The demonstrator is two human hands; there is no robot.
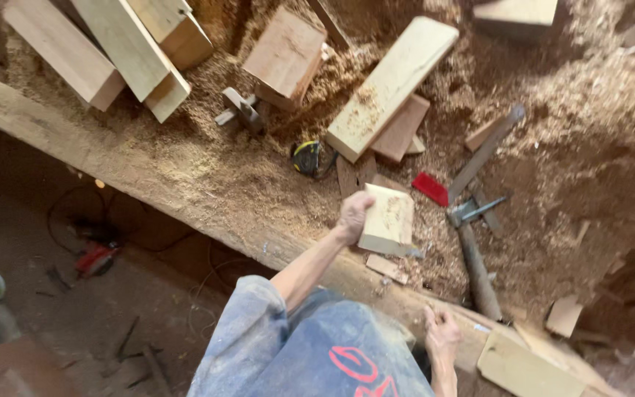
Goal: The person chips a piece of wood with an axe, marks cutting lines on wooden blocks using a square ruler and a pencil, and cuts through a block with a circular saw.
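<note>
My left hand (352, 215) is stretched out over a sawdust-covered work surface, gripping a pale rectangular wood block (389, 219) by its left edge. The block is tilted and held just above the heavy timber beam (53, 129) that runs diagonally across the view. My right hand (442, 334) rests low on the near part of the beam with its fingers curled in, and nothing shows in it. A blue dusty sleeve (259, 331) covers my left upper arm.
A hammer (472, 220) lies right of the block, beside a flat red piece (430, 188). A tape measure (306, 156) sits by a long plank (391, 87). Several boards (123, 51) lean at the upper left. A red power tool (97, 257) lies on the floor below.
</note>
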